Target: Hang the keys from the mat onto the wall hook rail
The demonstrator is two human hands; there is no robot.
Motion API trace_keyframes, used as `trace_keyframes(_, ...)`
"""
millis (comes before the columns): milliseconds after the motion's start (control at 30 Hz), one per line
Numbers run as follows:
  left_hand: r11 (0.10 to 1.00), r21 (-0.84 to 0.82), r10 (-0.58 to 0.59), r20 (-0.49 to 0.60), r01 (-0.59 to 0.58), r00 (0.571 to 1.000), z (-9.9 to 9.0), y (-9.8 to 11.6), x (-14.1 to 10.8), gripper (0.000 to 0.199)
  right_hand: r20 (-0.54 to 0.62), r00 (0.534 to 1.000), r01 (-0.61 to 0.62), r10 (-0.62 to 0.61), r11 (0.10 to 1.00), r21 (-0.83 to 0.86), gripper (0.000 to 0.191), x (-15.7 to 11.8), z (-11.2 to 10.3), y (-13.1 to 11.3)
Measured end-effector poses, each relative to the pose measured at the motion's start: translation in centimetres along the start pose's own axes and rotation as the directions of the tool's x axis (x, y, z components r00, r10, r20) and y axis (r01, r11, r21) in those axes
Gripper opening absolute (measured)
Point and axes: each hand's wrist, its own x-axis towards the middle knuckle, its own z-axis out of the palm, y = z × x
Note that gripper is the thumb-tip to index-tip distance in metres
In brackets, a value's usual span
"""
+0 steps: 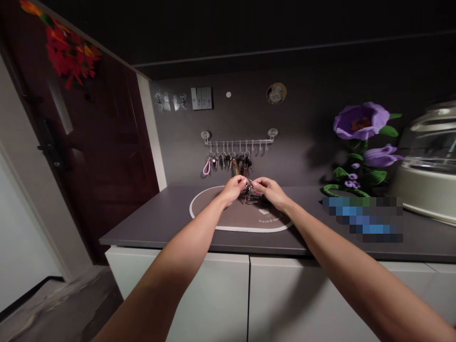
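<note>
Above the brown oval mat (228, 216), my left hand (234, 188) and my right hand (271, 191) are close together. Both pinch a bunch of keys (248, 194) by its metal ring, one hand on each side. The keys dangle between the fingers, just over the mat; whether they touch it I cannot tell. Something pink shows by the right fingertips. Behind the hands, a clear hook rail (239, 142) is fixed to the wall, with several sets of keys (223, 159) hanging from it. A pink loop strap (206, 166) hangs at the rail's left end.
Purple artificial flowers (361, 121) and a cream appliance with a clear lid (431, 175) stand on the right of the dark counter (153, 216). White cabinet doors (285, 294) lie below. A dark red door (96, 142) is at left, and a wall switch (201, 98) sits above the rail.
</note>
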Motion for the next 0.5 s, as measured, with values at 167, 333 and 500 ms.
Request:
trace_keyframes(167, 0.997, -0.075, -0.015, -0.014, 0.014, 1.0, 0.01, 0.17, -0.05, 0.02, 0.012, 1.0, -0.002, 0.001, 1.0, 0.024, 0.033, 0.08, 0.14, 0.07)
trace_keyframes(333, 0.996, -0.087, 0.035, -0.001, -0.035, 0.999, 0.0, -0.08, 0.02, 0.023, -0.048, 0.998, 0.039, -0.037, 0.999, 0.037, 0.028, -0.04, 0.39, -0.45)
trace_keyframes(500, 0.995, 0.078, 0.067, -0.125, -0.057, 0.99, -0.12, -0.55, 0.3, 0.021, -0.071, 0.997, 0.03, -0.023, 0.994, 0.105, 0.028, 0.42, 0.47, -0.85)
